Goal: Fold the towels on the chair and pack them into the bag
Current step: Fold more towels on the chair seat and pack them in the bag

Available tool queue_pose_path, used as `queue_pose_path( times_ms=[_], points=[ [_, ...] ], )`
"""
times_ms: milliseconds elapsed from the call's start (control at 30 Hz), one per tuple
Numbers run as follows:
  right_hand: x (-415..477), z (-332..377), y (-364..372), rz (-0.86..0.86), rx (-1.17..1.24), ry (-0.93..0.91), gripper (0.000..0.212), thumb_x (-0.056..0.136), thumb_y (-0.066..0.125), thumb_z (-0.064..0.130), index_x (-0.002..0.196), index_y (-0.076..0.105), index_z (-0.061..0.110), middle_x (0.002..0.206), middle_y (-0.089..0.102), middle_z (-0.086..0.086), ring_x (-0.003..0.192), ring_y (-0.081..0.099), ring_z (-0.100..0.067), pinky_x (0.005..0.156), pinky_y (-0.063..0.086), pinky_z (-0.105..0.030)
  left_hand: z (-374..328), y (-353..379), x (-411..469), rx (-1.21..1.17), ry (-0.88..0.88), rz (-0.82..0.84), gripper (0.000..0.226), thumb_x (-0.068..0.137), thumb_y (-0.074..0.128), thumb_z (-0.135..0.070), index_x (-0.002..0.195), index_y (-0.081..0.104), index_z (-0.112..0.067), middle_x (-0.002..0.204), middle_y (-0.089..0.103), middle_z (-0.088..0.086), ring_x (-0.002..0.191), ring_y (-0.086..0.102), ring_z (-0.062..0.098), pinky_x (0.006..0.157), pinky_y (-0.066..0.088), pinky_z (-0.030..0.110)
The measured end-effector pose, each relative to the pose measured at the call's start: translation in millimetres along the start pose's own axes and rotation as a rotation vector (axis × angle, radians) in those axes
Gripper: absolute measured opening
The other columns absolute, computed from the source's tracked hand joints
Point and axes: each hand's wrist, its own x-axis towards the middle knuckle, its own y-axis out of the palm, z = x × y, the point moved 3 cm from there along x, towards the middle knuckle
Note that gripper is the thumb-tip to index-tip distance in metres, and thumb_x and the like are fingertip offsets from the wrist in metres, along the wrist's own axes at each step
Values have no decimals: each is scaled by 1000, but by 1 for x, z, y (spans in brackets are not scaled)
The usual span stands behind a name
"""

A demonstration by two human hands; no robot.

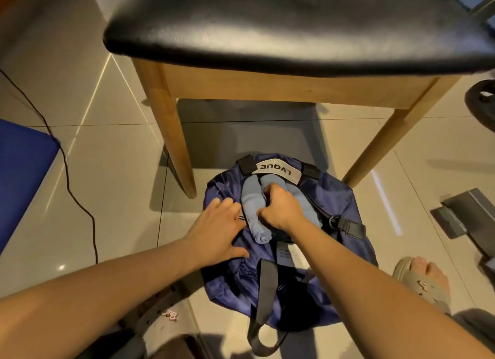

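Observation:
A dark blue bag (340, 198) with a white label lies on the tiled floor in front of the chair (281, 31). Rolled light blue-grey towels (251, 200) lie side by side in its open top. My right hand (281, 208) is curled over the towels, gripping one between the rolls. My left hand (222, 227) lies flat with straight fingers on the bag's left edge, beside the towels. The chair's black seat has nothing on it in view.
The chair's wooden legs (171, 128) stand just behind the bag on both sides. A black cable (67, 171) runs across the floor at the left, near a blue object (21, 171). My sandalled foot (426, 281) is at the right, by grey metal parts (460, 214).

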Motion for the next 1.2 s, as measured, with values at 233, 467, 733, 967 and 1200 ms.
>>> queue_pose_path(
  times_ms=[233,467,733,967,1200],
  points=[
    [8,3,3,-26,-5,32,28,79,74,21,82,47,19,87,58,-4,92,60,-32,70,44,-34,-35,13,-23,33,-178,278,76,82,55,-77,115,68,-10,125,49,10,120,39,33,103,31,48],
    [5,14,9,-83,-197,-87,19,90,65,19,92,47,13,86,53,-8,90,60,-37,66,35,-35,-48,24,-34,101,-164,305,12,88,66,-17,98,72,-15,108,58,10,109,48,32,96,37,45],
    [1,1,12,-103,-71,-89,35,91,69,32,117,57,12,116,67,-13,110,61,-37,83,43,-37,-28,29,-26,-135,-370,44,61,88,72,-41,142,54,-20,103,73,2,100,58,28,85,42,40],
    [5,-2,12,-87,12,-72,32,87,75,33,94,49,16,96,62,-8,97,61,-35,72,36,-34,-25,37,-4,-209,-550,135,39,96,60,-46,130,58,-27,112,71,4,114,54,28,96,35,39],
    [9,-3,11,-77,24,-31,38,83,74,25,71,38,22,74,49,0,81,54,-31,63,36,-32,-28,43,-14,-401,-483,-39,5,90,69,-30,92,73,-28,88,65,-7,95,50,20,78,26,33]
  ],
)
